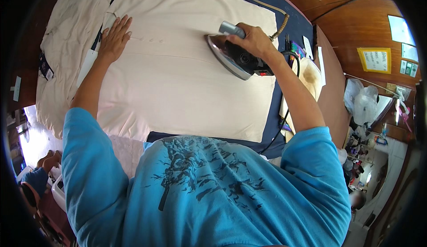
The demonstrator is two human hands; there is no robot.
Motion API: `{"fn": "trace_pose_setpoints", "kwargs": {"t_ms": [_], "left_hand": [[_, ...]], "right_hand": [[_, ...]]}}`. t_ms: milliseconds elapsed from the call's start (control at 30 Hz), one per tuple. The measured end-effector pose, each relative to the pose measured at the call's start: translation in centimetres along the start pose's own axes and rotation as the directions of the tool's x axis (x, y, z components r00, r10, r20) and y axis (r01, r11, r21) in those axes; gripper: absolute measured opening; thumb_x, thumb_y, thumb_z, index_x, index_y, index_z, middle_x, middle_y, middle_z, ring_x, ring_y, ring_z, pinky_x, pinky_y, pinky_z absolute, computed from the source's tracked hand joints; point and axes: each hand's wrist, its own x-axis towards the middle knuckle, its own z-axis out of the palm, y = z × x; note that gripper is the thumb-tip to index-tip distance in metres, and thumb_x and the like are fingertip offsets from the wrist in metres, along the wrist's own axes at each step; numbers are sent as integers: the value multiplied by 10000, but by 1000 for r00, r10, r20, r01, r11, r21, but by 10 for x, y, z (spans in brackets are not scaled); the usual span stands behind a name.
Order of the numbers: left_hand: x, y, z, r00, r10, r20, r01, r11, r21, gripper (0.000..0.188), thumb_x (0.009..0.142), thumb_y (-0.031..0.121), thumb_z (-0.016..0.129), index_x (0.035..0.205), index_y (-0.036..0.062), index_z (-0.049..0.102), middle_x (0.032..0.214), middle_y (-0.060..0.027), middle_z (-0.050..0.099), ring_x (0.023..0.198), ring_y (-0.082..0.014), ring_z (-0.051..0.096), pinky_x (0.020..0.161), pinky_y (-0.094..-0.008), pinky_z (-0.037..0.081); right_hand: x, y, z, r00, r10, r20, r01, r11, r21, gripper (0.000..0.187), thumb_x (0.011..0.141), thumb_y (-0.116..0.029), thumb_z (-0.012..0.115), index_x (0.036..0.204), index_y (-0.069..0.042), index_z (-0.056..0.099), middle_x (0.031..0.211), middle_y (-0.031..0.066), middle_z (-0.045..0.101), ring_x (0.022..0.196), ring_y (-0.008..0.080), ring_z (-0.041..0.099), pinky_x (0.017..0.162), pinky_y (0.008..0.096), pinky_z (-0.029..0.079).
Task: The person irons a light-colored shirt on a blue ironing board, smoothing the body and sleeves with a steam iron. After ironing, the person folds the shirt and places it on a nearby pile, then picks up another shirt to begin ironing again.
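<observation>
A cream button-front shirt lies spread flat on a dark blue cloth. My left hand rests flat on its upper left part, fingers stretched out, beside the row of buttons. In my right hand is the handle of an electric iron, dark on top with a shiny metal soleplate edge. The iron stands on the right part of the shirt, its tip toward the left. The underside of the iron is hidden against the fabric.
More cream cloth hangs in folds at the left. A black cord and a coiled hose run by the iron. A stained cloth pad lies at the right. Plastic bags hang by the wooden wall; another person sits lower left.
</observation>
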Motion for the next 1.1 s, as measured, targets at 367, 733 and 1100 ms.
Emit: {"fn": "trace_pose_setpoints", "kwargs": {"t_ms": [367,733,1100], "left_hand": [[7,-8,6,997,47,-56,-45,999,30,489,957,365,257,1430,289,162,1489,65,158,1364,-160,161,1072,-462,161],[6,-5,8,999,25,-32,-24,998,54,489,954,412,186,1429,298,159,1490,71,151,1368,-157,148,1068,-480,141],[5,-4,4,1000,30,2,-30,999,41,495,961,389,193,1437,259,151,1491,35,163,1374,-189,134,1067,-506,106]], "right_hand": [[3,23,-24,960,-244,138,252,966,-51,489,796,-498,563,1000,-54,588,783,188,641,728,345,622,687,384,491],[-63,121,-38,1000,9,25,-8,1000,-23,438,764,-462,609,933,-59,610,716,184,630,715,355,616,670,387,477],[-64,92,-29,980,-147,133,150,989,-13,415,769,-410,616,973,-50,600,730,165,639,685,303,633,669,356,492]]}}
